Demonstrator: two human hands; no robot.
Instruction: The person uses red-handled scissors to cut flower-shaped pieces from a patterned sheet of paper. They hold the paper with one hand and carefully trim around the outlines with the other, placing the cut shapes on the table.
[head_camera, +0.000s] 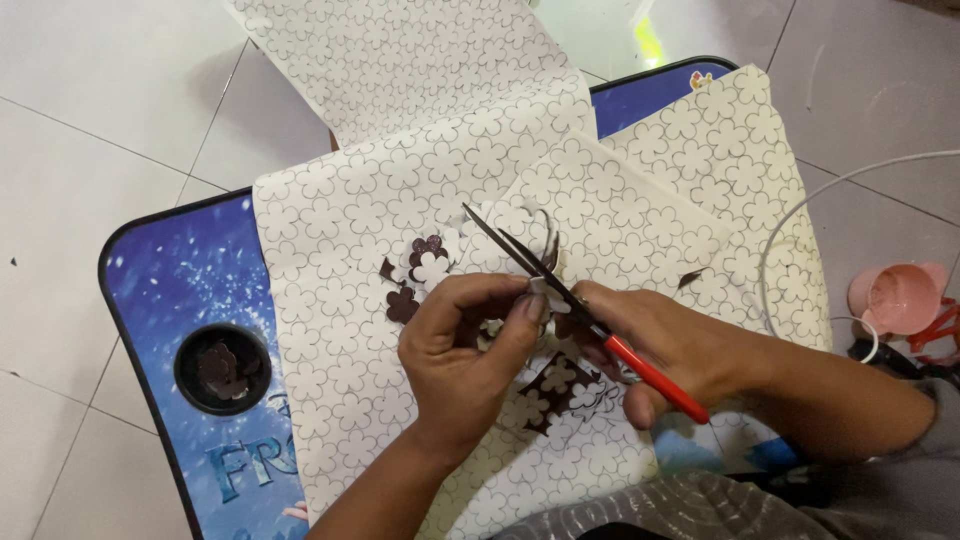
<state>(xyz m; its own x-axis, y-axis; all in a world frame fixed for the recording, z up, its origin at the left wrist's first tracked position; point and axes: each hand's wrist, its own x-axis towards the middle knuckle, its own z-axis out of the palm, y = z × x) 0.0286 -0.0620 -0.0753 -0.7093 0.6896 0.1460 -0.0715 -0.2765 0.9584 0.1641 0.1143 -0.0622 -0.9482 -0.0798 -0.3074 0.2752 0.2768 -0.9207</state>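
Head view: the right hand (668, 350) works red-handled scissors (590, 320), blades parted, at a small flower-printed piece (545, 292) pinched closed in the left hand (470, 350). A few cut flowers (425, 265) lie just beyond the left grip; most printed sheet (340, 300) remains uncut.

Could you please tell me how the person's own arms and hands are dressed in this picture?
Both hands are bare: no gloves, rings or watch show on the left hand or the right hand. The left forearm is uncovered as far as the picture's edge. The right arm ends in a grey sleeve pushed up near the elbow.
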